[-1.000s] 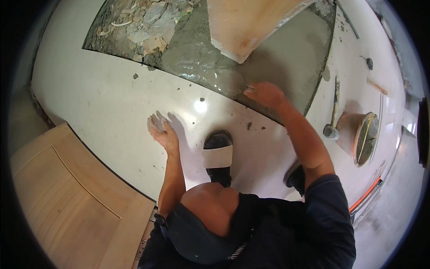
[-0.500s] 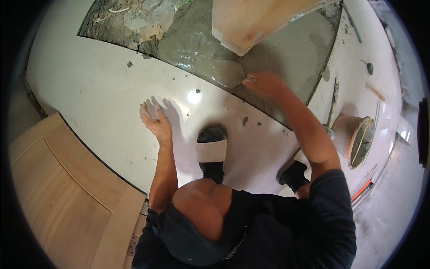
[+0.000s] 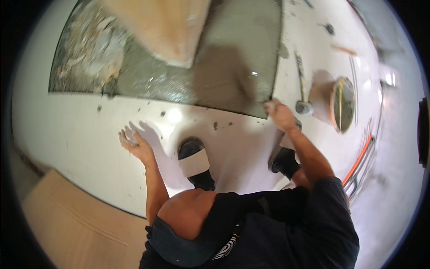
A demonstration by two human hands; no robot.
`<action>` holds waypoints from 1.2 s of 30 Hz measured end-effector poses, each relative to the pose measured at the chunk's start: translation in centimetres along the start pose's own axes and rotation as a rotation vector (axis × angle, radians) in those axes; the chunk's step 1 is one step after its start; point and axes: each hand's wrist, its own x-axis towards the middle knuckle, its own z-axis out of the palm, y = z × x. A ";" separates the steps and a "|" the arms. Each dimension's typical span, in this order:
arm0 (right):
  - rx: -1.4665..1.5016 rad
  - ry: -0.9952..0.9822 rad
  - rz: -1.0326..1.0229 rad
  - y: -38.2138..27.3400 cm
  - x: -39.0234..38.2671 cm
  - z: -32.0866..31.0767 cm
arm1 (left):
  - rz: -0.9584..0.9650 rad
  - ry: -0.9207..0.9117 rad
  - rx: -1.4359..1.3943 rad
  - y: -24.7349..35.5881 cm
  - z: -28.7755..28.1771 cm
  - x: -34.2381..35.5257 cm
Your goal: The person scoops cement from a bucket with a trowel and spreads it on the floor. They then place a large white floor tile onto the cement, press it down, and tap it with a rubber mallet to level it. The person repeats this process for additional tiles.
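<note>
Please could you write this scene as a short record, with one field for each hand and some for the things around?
Left hand: open, above the white floor
Right hand: curled, at the near right corner of the grey mortar; what it holds is unclear
Left of mortar: rubble, blurred
Top of view: light-brown panel
Right side: hammer beside a bucket

I can read no lettering; the white marking [image 3: 226,248] on my dark clothing [image 3: 286,233], right of my bare knee [image 3: 187,210], is illegible.
</note>
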 end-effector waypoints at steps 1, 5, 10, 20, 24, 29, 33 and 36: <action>0.047 0.010 0.002 -1.4 -0.4 1.7 | 0.079 -0.028 0.016 0.6 0.7 0.1; 0.267 0.059 0.091 -6.4 -1.6 7.1 | 0.207 -0.146 -0.013 2.9 3.1 0.6; 0.810 -0.049 0.480 -7.4 -4.9 6.1 | 0.213 -0.197 0.049 3.7 4.3 1.5; 1.502 0.000 0.443 -9.8 -6.6 5.6 | 0.155 -0.281 -0.088 3.0 5.6 1.5; 1.354 -0.113 0.541 -9.4 -6.6 7.8 | 0.163 -0.254 0.018 2.7 4.4 1.9; 0.959 0.134 0.443 -11.7 -5.8 8.2 | 0.151 -0.290 -0.014 2.2 4.5 1.1; 0.939 0.348 0.270 -16.1 -0.4 7.8 | 0.148 -0.356 -0.114 2.8 5.0 0.7; 1.061 0.331 0.403 -16.8 2.1 8.9 | 0.163 -0.346 -0.064 3.5 4.3 1.0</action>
